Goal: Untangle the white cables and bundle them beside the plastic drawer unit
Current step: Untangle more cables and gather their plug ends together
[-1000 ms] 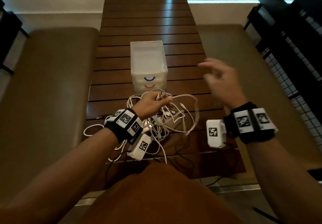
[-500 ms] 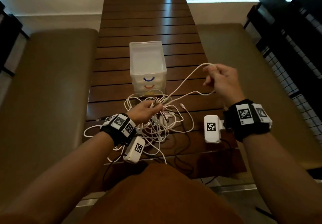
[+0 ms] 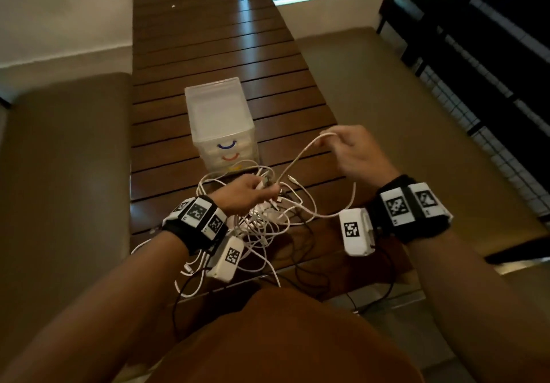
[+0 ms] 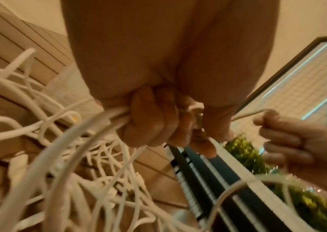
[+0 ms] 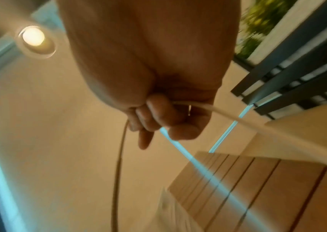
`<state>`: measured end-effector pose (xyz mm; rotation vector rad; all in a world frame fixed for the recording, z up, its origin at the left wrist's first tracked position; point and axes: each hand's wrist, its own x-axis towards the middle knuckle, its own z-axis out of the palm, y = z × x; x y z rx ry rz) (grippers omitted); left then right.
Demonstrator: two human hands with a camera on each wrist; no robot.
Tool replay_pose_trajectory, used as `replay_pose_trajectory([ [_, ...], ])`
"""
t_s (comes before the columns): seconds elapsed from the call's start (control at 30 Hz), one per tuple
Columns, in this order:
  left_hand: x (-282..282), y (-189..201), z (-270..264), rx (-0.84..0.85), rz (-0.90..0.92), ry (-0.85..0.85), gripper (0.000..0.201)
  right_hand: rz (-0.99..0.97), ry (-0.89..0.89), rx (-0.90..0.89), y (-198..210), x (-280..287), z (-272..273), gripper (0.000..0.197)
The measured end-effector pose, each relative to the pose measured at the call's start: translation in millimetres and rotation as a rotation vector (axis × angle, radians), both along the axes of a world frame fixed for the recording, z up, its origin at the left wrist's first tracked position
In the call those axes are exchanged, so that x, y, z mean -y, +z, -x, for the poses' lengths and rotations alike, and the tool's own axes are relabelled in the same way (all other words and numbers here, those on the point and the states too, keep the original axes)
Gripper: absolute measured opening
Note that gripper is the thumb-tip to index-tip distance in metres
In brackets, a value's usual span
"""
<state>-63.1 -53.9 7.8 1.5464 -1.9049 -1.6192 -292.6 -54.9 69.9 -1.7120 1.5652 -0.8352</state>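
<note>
A tangle of white cables point(image 3: 268, 218) lies on the dark slatted table point(image 3: 226, 55) just in front of the clear plastic drawer unit point(image 3: 220, 120). My left hand point(image 3: 253, 192) grips several strands and connector ends at the top of the tangle; in the left wrist view its fingers point(image 4: 158, 122) curl round the white cables point(image 4: 63, 141). My right hand point(image 3: 354, 150) is raised to the right of the drawer unit and pinches one white cable point(image 3: 300, 156), which runs down to the left hand. In the right wrist view the fingers point(image 5: 158, 116) close on that cable point(image 5: 257, 130).
Padded benches point(image 3: 59, 174) flank the table on both sides. A dark railing with mesh point(image 3: 491, 70) stands at the far right. Thin black wires point(image 3: 303, 263) trail over the table's near edge. The far half of the table lies beyond the drawer unit.
One second ago my right hand was open and held nothing; it then took one cable and has drawn it up and right. My left hand keeps its grip on the tangle.
</note>
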Motion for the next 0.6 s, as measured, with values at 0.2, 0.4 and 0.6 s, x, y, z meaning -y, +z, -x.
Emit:
replay_pose_trajectory([
  [0.2,-2,14,47,-0.190,-0.065,0.029,0.022,-0.129,-0.385,-0.056,-19,-29,76,0.025],
  [0.4,-10,64,128,-0.506,-0.364,-0.327,0.019,-0.460,-0.739,-0.334,-51,-116,150,0.035],
  [0.6,-39,67,203,-0.464,-0.401,-0.619,0.020,-0.544,-0.626,-0.168,-77,-198,161,0.064],
])
